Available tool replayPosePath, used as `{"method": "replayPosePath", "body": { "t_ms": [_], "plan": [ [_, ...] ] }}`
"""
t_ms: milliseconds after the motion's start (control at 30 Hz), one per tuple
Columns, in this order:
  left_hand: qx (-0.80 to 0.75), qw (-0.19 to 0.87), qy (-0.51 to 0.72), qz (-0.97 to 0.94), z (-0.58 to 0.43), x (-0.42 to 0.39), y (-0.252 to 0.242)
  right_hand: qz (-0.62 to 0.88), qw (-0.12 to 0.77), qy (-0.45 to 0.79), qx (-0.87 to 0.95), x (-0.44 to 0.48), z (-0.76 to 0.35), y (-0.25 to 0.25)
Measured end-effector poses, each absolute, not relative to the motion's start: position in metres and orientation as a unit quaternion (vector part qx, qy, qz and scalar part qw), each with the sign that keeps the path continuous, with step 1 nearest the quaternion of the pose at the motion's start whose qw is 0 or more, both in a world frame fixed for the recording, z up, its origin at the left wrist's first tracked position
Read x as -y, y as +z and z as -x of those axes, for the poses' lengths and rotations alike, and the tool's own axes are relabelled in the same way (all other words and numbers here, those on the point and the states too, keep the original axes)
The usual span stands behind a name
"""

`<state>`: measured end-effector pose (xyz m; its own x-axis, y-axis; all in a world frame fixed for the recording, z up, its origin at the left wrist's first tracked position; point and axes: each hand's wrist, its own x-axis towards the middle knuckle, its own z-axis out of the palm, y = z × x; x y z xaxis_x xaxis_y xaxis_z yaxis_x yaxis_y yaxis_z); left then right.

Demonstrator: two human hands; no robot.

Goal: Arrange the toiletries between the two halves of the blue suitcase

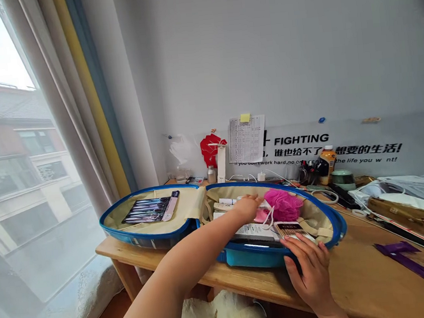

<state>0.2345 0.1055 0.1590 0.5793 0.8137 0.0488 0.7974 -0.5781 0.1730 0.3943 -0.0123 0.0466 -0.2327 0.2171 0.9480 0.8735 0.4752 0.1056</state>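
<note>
An open blue suitcase (244, 263) with a beige lining lies on the wooden table. My left hand (250, 208) reaches into its right half, beside a bright pink mesh puff (284, 204) with a white cord; what its fingers touch is hidden. My right hand (309, 263) rests on the front rim with fingers spread, near a dark box of cotton swabs (290, 229). A white printed box (254, 231) and white tubes (226, 201) lie in the same half. The left half bears a flat pack of slim dark tools (151, 208).
The wooden table (361, 269) extends to the right, with purple wrappers (413, 262), a brown case (400, 213) and cables. Behind the suitcase stand an orange bottle (328, 164), a green-lidded jar (343, 179) and a small metallic bottle (211, 174). A window and curtains are at left.
</note>
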Motion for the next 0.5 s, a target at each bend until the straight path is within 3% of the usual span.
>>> {"method": "replayPosePath", "body": {
  "t_ms": [167, 333, 500],
  "plan": [
    [-0.433, 0.117, -0.022, -0.893, -0.233, -0.094, 0.156, 0.382, 0.485, -0.337, 0.71, 0.011, -0.395, 0.046],
    [-0.498, 0.09, 0.095, -0.857, -0.197, -0.109, 0.181, 0.374, 0.48, -0.353, 0.711, 0.01, -0.396, 0.046],
    [-0.639, 0.014, 0.157, -0.753, -0.098, -0.128, 0.189, 0.372, 0.484, -0.358, 0.707, 0.011, -0.393, 0.049]
  ]
}}
